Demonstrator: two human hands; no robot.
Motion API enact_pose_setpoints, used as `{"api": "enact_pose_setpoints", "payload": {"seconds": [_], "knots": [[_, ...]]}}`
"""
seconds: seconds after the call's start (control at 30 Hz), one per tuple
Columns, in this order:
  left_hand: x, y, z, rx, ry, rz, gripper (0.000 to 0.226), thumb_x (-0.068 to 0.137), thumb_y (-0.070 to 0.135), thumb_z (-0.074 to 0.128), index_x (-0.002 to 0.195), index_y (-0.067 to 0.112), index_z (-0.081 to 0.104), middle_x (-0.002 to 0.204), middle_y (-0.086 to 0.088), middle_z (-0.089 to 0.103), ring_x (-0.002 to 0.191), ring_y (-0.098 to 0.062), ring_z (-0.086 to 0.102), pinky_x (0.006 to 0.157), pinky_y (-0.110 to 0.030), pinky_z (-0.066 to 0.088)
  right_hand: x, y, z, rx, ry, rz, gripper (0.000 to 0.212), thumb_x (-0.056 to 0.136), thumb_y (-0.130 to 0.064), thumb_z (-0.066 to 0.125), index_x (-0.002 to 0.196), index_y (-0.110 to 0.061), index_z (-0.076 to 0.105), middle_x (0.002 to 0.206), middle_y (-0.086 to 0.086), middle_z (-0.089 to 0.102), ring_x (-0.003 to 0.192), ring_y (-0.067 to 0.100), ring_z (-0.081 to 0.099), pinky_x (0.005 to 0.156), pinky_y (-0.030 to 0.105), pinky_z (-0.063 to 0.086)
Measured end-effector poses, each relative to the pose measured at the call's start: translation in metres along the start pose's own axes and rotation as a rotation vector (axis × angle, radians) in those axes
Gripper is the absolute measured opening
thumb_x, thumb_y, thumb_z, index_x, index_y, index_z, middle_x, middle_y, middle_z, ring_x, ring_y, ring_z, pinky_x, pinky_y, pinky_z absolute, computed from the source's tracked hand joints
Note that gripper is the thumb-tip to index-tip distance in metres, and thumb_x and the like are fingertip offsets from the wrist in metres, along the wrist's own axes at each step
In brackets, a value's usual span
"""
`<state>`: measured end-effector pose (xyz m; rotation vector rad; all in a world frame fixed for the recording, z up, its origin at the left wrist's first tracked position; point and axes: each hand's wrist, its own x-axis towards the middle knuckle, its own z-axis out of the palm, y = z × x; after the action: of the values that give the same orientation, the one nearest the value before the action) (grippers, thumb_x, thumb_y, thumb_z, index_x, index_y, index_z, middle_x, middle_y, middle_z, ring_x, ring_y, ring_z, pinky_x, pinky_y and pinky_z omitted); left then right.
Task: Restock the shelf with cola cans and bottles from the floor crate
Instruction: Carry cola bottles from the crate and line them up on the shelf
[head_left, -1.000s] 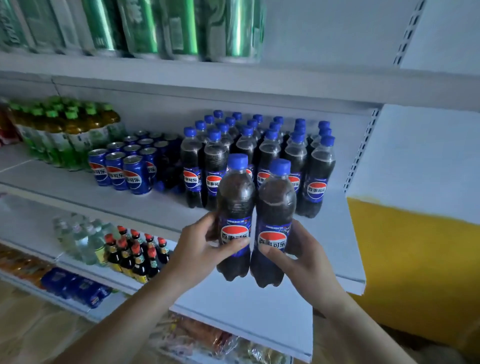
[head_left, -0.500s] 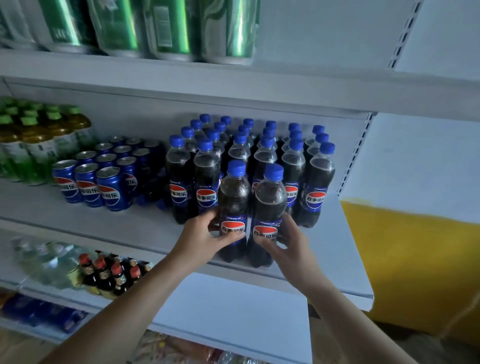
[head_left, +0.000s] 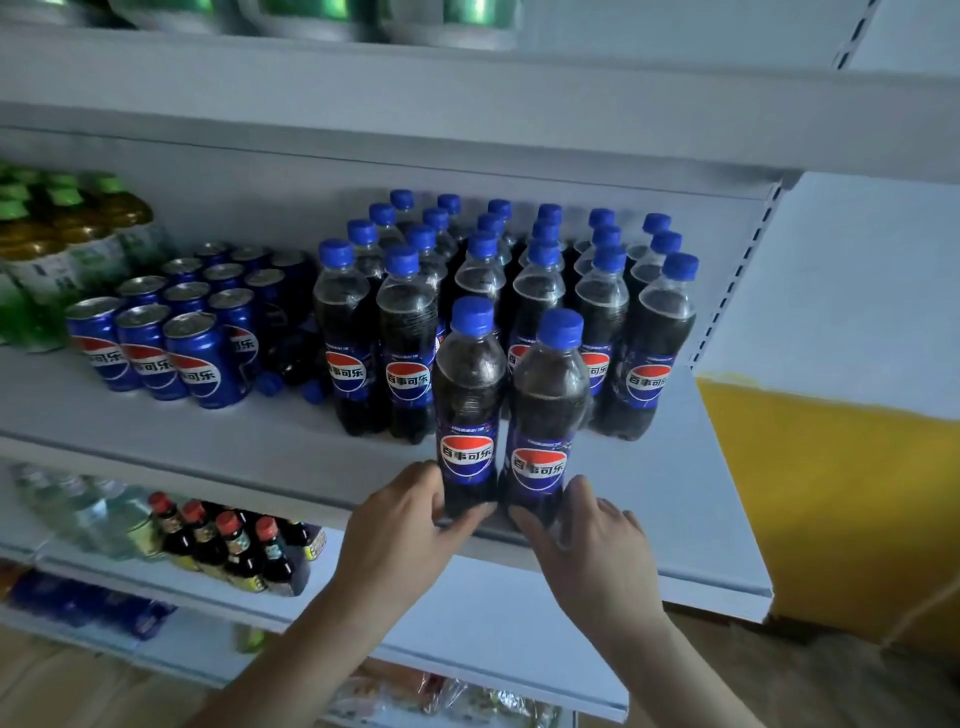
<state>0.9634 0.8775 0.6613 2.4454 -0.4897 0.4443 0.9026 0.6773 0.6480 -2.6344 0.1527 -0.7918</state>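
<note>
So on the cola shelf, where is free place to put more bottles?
Bare shelf lies in front of the cans, left of the two front bottles, and a strip right of them toward the shelf end. Behind, the bottle rows stand tightly packed.

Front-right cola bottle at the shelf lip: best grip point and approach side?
Grip the right front bottle around its label band, coming from its open right side. It stands upright, the left front bottle crowds its other side, and rows stand behind it.

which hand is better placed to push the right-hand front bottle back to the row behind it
Right. The right hand already touches that bottle at its base, while the left hand is on the other front bottle beside it.
</note>
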Motion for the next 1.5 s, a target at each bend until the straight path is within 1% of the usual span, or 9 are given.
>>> {"api": "enact_pose_setpoints", "payload": {"seconds": [0.13, 0.43, 0.57, 0.73, 0.87, 1.0, 1.1, 1.33, 1.5], "knots": [[0.014, -0.003, 0.007, -0.036, -0.022, -0.028, 0.058, 0.077, 0.059, 0.076, 0.069, 0.026, 0.029, 0.058, 0.008, 0.038, 0.052, -0.016, 0.042, 0.049, -0.027, 0.024, 0.017, 0.005, 0.009, 0.066, -0.055, 0.034, 0.050, 0.082, -0.064, 0.065, 0.076, -0.025, 0.033, 0.061, -0.013, 0.038, 0.061, 0.027, 0.055, 0.055, 0.031, 0.032], [0.063, -0.012, 0.017, -0.074, -0.093, -0.055, 0.058, 0.080, 0.052, 0.079, 0.064, 0.028, 0.029, 0.059, 0.009, 0.040, 0.059, -0.017, 0.043, 0.058, -0.032, 0.028, 0.066, 0.013, 0.019, 0.005, -0.245, 0.167, 0.055, 0.085, -0.075, 0.055, 0.089, -0.023, 0.039, 0.081, 0.005, 0.066, 0.085, 0.034, 0.063, 0.068, 0.036, 0.039], [0.075, -0.012, 0.021, -0.015, -0.102, -0.047, 0.052, 0.085, 0.050, 0.075, 0.070, 0.019, 0.036, 0.059, 0.008, 0.042, 0.064, -0.027, 0.051, 0.058, -0.034, 0.032, 0.080, 0.016, 0.027, 0.033, -0.272, 0.199, 0.057, 0.083, -0.077, 0.055, 0.088, -0.022, 0.039, 0.080, 0.003, 0.068, 0.083, 0.035, 0.066, 0.068, 0.039, 0.049], [0.071, -0.006, 0.027, 0.062, -0.047, -0.040, 0.043, 0.092, 0.049, 0.067, 0.078, 0.015, 0.045, 0.075, -0.013, 0.067, 0.076, -0.036, 0.065, 0.062, -0.041, 0.046, 0.078, 0.014, 0.036, 0.100, -0.255, 0.249, 0.057, 0.084, -0.075, 0.057, 0.088, -0.022, 0.037, 0.080, 0.002, 0.064, 0.081, 0.032, 0.063, 0.069, 0.041, 0.051], [0.058, -0.014, 0.042, 0.057, 0.078, 0.028, 0.044, 0.088, 0.045, 0.075, 0.067, 0.017, 0.047, 0.057, -0.003, 0.059, 0.055, -0.030, 0.059, 0.050, -0.028, 0.030, 0.077, 0.016, 0.032, 0.185, -0.241, 0.239, 0.055, 0.083, -0.069, 0.063, 0.080, -0.021, 0.038, 0.068, -0.004, 0.058, 0.069, 0.026, 0.059, 0.061, 0.038, 0.046], [0.047, -0.021, 0.043, -0.053, 0.105, 0.032, 0.047, 0.090, 0.048, 0.067, 0.065, 0.022, 0.036, 0.052, 0.005, 0.037, 0.049, -0.020, 0.037, 0.046, -0.031, 0.035, 0.069, 0.021, 0.026, 0.278, -0.287, 0.056, 0.055, 0.092, -0.055, 0.062, 0.061, -0.019, 0.035, 0.049, -0.004, 0.038, 0.054, 0.020, 0.036, 0.049, 0.032, 0.030], [0.039, -0.024, 0.041, -0.117, 0.122, 0.043, 0.040, 0.091, 0.040, 0.057, 0.067, 0.022, 0.030, 0.056, 0.005, 0.032, 0.054, -0.018, 0.031, 0.049, -0.032, 0.033, 0.064, 0.021, 0.032, 0.254, -0.301, -0.169, 0.045, 0.090, -0.052, 0.050, 0.060, -0.025, 0.028, 0.049, -0.004, 0.031, 0.053, 0.022, 0.030, 0.047, 0.034, 0.031], [0.036, -0.022, 0.047, -0.032, 0.168, 0.020, 0.035, 0.087, 0.029, 0.055, 0.068, 0.022, 0.026, 0.059, 0.004, 0.025, 0.055, -0.021, 0.026, 0.048, -0.032, 0.030, 0.059, 0.022, 0.041, 0.120, -0.194, -0.412, 0.028, 0.086, -0.039, 0.051, 0.064, -0.023, 0.045, 0.058, -0.003, 0.054, 0.050, 0.026, 0.053, 0.040, 0.029, 0.037], [0.034, -0.033, 0.033, -0.320, 0.265, -0.096, 0.042, 0.089, 0.018, 0.060, 0.064, 0.019, 0.026, 0.054, 0.003, 0.024, 0.054, -0.019, 0.026, 0.050, -0.033, 0.029, 0.068, -0.007, 0.036, 0.343, -0.371, -0.255, 0.030, 0.092, -0.034, 0.064, 0.068, -0.028, 0.047, 0.057, -0.010, 0.046, 0.055, 0.013, 0.039, 0.051, 0.031, 0.034]]}}
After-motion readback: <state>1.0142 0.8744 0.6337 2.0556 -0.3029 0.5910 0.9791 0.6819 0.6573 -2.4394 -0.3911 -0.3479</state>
